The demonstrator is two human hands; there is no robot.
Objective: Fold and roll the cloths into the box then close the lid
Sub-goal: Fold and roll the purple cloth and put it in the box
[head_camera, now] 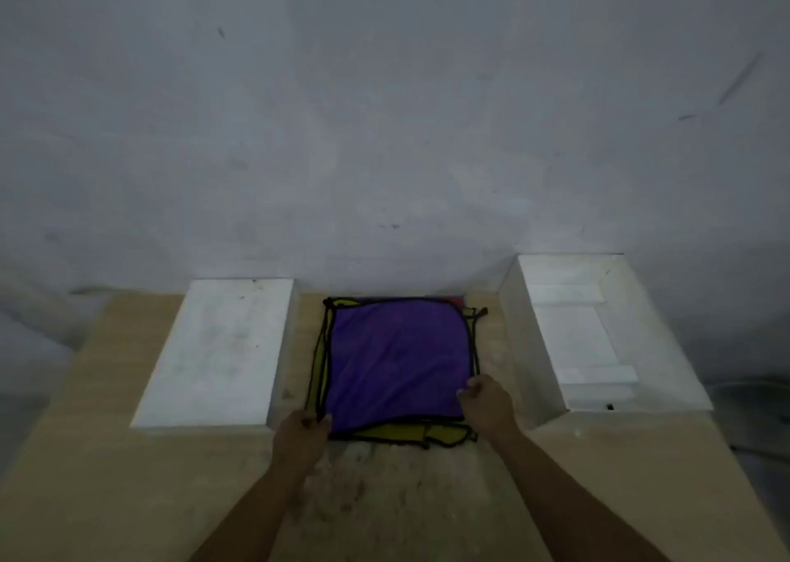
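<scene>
A purple cloth [397, 356] with a black hem lies flat on top of a stack in the middle of the table. Yellow-green cloth [406, 433] shows under it at the front and left, and a red edge [455, 300] peeks out at the back right. My left hand [303, 431] pinches the purple cloth's near left corner. My right hand [485, 399] pinches its near right corner. A white open box [598, 335] stands to the right of the stack, and its flat white lid [218, 352] lies to the left.
The wooden table [128, 497] runs up to a grey wall [384, 112] at the back. Its left and right edges drop off near the lid and the box. Stained bare wood lies between my forearms in front of the stack.
</scene>
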